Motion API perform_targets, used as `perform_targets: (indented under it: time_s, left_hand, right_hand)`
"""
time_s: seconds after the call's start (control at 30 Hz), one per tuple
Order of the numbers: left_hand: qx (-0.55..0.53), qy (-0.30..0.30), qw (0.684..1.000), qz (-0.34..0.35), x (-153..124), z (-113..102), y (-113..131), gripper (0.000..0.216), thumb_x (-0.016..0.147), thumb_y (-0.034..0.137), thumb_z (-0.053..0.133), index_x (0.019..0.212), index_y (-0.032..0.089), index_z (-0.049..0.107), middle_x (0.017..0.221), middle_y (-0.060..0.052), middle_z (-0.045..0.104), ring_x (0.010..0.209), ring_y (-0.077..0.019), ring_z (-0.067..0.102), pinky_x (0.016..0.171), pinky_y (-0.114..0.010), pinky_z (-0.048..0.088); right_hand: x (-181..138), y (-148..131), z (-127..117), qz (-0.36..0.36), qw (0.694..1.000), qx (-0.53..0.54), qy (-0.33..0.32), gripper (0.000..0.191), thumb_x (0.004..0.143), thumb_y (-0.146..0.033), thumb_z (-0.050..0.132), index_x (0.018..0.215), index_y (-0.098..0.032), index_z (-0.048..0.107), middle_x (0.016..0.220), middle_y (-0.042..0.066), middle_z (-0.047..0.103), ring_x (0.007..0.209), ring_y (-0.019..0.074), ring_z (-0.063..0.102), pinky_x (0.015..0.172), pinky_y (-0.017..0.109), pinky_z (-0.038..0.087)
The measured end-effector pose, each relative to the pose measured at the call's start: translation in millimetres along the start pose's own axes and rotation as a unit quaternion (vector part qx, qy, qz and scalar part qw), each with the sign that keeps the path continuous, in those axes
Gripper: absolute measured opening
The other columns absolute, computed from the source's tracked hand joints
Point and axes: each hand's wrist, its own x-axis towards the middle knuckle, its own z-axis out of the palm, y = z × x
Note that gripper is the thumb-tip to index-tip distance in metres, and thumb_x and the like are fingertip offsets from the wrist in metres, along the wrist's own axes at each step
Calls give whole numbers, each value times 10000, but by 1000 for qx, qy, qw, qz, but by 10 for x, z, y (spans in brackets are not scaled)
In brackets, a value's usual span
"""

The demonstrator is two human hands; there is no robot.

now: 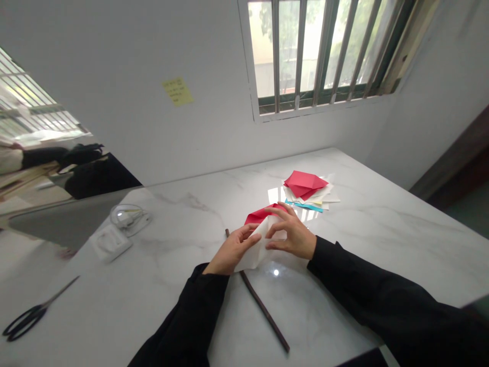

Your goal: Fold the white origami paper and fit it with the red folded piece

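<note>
Between my hands is a creased sheet of white paper (252, 256), held just above the table. My left hand (235, 248) grips its left side, thumb on top. At its right side my right hand (292, 233) has the fingers curled around the paper's edge, thumb and fingertips bent toward each other. A red folded paper (259, 216) lies just beyond, partly hidden by my right fingers; whether it is joined to the white sheet I cannot tell. A thin dark brown stick (263, 308) lies on the table, running under the paper and toward me.
Behind my right hand sits a pile of red, white and blue folded papers (305, 184). Scissors (36, 313) lie at the left, near a white box (110, 243) and a coiled cable (130, 218). A wall with a barred window (317, 56) bounds the marble-patterned table (382, 219).
</note>
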Motion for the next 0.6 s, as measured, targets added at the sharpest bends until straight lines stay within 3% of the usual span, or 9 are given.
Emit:
perform_targets:
  time_s: [0.37,0.47,0.6]
  left_hand:
    - [-44,9,999,9,-7,34,-14,557,755,399,824,1234,182,641,1185,-131,729,944,-261,718,795,-347,542]
    - [-17,21,1000,14,5,31,-32,542,743,399,828,1207,179,654,1216,-133,718,991,-278,711,822,-366,553]
    - [-7,29,999,16,22,27,-61,548,733,370,828,1220,189,654,1226,-128,721,1050,-300,706,848,-383,568]
  right_hand:
    - [18,26,6,1,1000,1,18,342,663,-351,926,902,-239,709,1398,103,580,1456,347,368,1213,616,250]
    - [5,18,22,18,999,1,32,503,657,-313,922,1107,-259,704,1515,120,480,1497,367,305,1208,630,260]
    - [-11,-11,39,43,998,2,44,828,647,-273,920,1400,-301,575,1617,130,336,1514,373,279,1212,613,285]
